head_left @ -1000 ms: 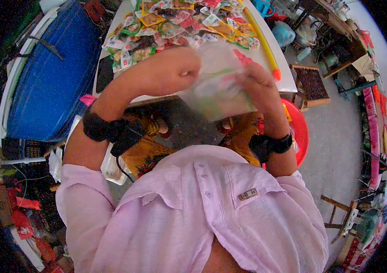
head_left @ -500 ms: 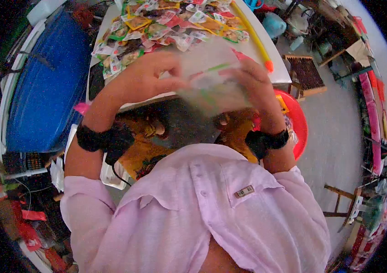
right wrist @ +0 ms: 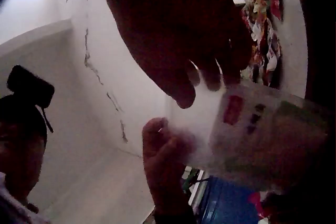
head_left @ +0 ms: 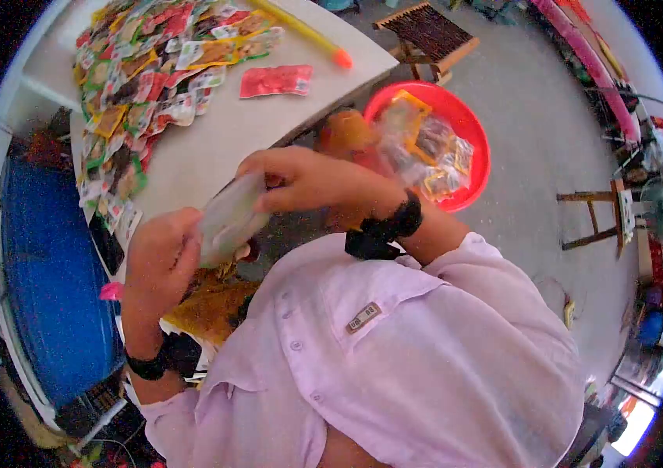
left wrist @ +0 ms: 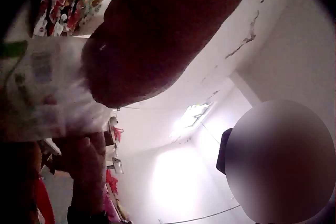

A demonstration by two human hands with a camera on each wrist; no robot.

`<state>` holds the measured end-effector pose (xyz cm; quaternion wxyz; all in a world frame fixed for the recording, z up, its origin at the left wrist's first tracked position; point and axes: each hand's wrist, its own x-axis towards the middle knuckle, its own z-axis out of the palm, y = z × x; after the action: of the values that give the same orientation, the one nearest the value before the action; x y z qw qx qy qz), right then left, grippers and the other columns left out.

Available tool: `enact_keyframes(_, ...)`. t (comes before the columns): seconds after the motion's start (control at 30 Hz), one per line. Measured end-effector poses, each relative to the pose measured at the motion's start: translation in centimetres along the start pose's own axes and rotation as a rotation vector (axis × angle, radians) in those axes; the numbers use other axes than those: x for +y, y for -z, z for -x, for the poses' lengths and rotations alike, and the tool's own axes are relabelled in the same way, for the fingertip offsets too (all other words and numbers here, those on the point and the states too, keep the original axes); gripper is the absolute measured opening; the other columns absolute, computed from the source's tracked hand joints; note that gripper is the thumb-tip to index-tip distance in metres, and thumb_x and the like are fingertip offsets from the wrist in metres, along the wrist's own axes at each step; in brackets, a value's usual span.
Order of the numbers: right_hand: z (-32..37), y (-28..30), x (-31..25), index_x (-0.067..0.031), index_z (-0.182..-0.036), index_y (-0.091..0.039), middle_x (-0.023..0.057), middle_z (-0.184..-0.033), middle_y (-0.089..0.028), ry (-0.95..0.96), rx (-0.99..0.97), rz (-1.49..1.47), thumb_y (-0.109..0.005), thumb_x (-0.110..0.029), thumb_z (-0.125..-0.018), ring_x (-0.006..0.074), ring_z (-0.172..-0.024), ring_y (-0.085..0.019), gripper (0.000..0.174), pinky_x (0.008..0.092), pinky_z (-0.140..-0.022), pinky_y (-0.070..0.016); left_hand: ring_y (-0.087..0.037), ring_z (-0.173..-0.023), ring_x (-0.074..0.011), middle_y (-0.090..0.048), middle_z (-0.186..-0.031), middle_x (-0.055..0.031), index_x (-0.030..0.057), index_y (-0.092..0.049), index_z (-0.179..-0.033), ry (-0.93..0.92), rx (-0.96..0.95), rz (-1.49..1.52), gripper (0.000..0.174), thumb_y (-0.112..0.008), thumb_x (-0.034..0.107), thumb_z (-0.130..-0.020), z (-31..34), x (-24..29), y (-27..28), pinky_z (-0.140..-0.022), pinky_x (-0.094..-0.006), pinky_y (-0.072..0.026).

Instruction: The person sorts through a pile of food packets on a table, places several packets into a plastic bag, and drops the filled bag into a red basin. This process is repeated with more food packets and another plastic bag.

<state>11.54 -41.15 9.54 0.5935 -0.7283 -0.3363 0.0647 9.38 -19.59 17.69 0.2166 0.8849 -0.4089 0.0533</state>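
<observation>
A clear plastic bag [head_left: 232, 222] with green and red print, blurred in the head view, hangs between my two hands in front of the table's near edge. My left hand [head_left: 161, 261] grips its left side. On the other side, my right hand [head_left: 312, 181] pinches the bag's upper edge between thumb and fingers. In the left wrist view the bag [left wrist: 50, 90] shows a green print and a barcode-like patch. Seen from the right wrist, the bag [right wrist: 262, 134] carries a red mark and dark characters. A single red packet [head_left: 275, 81] lies flat on the table beyond my hands.
Many small food packets [head_left: 152, 66] are heaped over the left of the white table [head_left: 214, 140]. A yellow stick [head_left: 300, 30] lies along the back. To the right, a red basin [head_left: 478, 148] on the floor holds more packets, with a wooden stool [head_left: 429, 35] behind it.
The head view has swung right, so the table sits further left and the basin shows fully. My hands and the bag have shifted left in view. The red packet shows uncovered on the table.
</observation>
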Motion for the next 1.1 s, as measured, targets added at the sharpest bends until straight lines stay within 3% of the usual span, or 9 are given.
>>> enact_keyframes(0.17,-0.2,-0.4,-2.8,-0.0016,-0.085,-0.048,0.0142,-0.075,-0.05,0.141,-0.113,0.36,-0.055,-0.013,-0.063,0.0283,-0.072,-0.05,0.026,0.0346,-0.061,-0.0404,-0.048,-0.084,-0.0287,-0.05,-0.092,-0.0153,0.0036,-0.047,-0.098,0.099,-0.271,-0.049,0.028,-0.05,0.01,-0.07,0.3,1.3,-0.1,-0.074,-0.0349,-0.0361)
enact_keyframes(0.27,-0.1,-0.9,-3.8,-0.0018,-0.072,-0.047,0.013,-0.065,-0.048,0.117,-0.272,0.542,-0.052,-0.014,-0.064,0.0293,-0.066,-0.049,0.016,0.0374,-0.056,-0.0383,-0.048,-0.067,-0.0284,-0.051,-0.077,-0.0126,0.0037,-0.045,-0.098,-0.084,-0.154,-0.037,0.033,-0.049,0.003,-0.066,-0.1,1.3,-0.9,-0.059,-0.0342,-0.0373)
enact_keyframes(0.37,0.1,0.0,-4.5,-0.0013,-0.072,-0.047,0.0135,-0.065,-0.047,0.066,-0.303,0.625,-0.051,-0.014,-0.065,0.0287,-0.065,-0.049,0.015,0.0373,-0.056,-0.038,-0.049,-0.067,-0.0246,-0.05,-0.075,-0.0116,0.0026,-0.043,-0.1,0.001,-0.092,0.143,0.034,-0.05,0.003,-0.066,-0.1,1.4,-1.5,-0.062,-0.032,-0.0381)
enact_keyframes(0.47,2.4,2.8,-3.1,-0.0014,-0.071,-0.046,0.0131,-0.064,-0.046,0.218,-0.099,0.552,-0.048,-0.013,-0.067,0.0282,-0.065,-0.048,0.013,0.0369,-0.056,-0.0374,-0.048,-0.068,-0.0177,-0.05,-0.075,-0.0085,0.0016,-0.042,-0.101,0.175,0.04,0.362,0.034,-0.05,0.002,-0.068,0.6,0.7,-2.5,-0.064,-0.0276,-0.0384)
enact_keyframes(0.5,3.3,4.2,-3.6,-0.0018,-0.076,-0.048,0.0106,-0.069,-0.049,-0.044,-0.139,0.499,-0.047,-0.013,-0.07,0.0263,-0.068,-0.048,0.013,0.0344,-0.06,-0.0386,-0.048,-0.069,-0.0159,-0.049,-0.075,-0.0072,0.0012,-0.042,-0.101,0.22,0.066,0.467,0.033,-0.05,0.002,-0.069,0.9,0.0,-3.2,-0.065,-0.0261,-0.0382)
enact_keyframes(0.6,7.3,8.3,-3.8,-0.0032,-0.083,-0.05,0.0091,-0.075,-0.053,0.047,0.256,0.675,-0.048,-0.011,-0.071,0.0229,-0.068,-0.051,0.014,0.0298,-0.063,-0.0411,-0.046,-0.073,-0.0125,-0.048,-0.078,-0.0048,0.0009,-0.042,-0.101,0.391,0.099,0.709,0.031,-0.05,0.004,-0.071,2.1,-3.1,-5.4,-0.068,-0.0233,-0.0367)
enact_keyframes(0.67,10.1,11.0,-4.4,-0.0024,-0.084,-0.05,0.005,-0.076,-0.052,-0.318,0.339,0.327,-0.049,-0.013,-0.074,0.016,-0.07,-0.05,0.015,0.0262,-0.065,-0.0409,-0.045,-0.077,-0.0132,-0.047,-0.082,-0.005,0.0016,-0.043,-0.1,0.553,0.063,0.774,0.03,-0.051,0.007,-0.072,3.0,-4.7,-6.6,-0.073,-0.0237,-0.035)
enact_keyframes(0.93,19.6,15.1,7.6,-0.0025,-0.077,-0.052,0.0003,-0.064,-0.051,-0.729,0.8,0.083,-0.049,-0.015,-0.071,0.0115,-0.057,-0.047,0.014,0.0243,-0.052,-0.0388,-0.046,-0.07,-0.0101,-0.049,-0.075,-0.0029,0.0009,-0.045,-0.097,0.7,-0.127,0.55,0.027,-0.05,0.012,-0.073,7.8,-9.4,-14.2,-0.065,-0.0215,-0.0377)
enact_keyframes(1.1,26.6,16.9,18.8,-0.0032,-0.074,-0.053,0.0064,-0.062,-0.052,-1.105,0.658,0.797,-0.048,-0.016,-0.065,0.0177,-0.056,-0.051,0.016,0.0302,-0.052,-0.0395,-0.047,-0.075,-0.0122,-0.051,-0.081,-0.006,0.0009,-0.046,-0.098,0.823,-0.254,0.54,0.03,-0.05,0.015,-0.072,8.8,-9.9,-16.0,-0.068,-0.0232,-0.038)
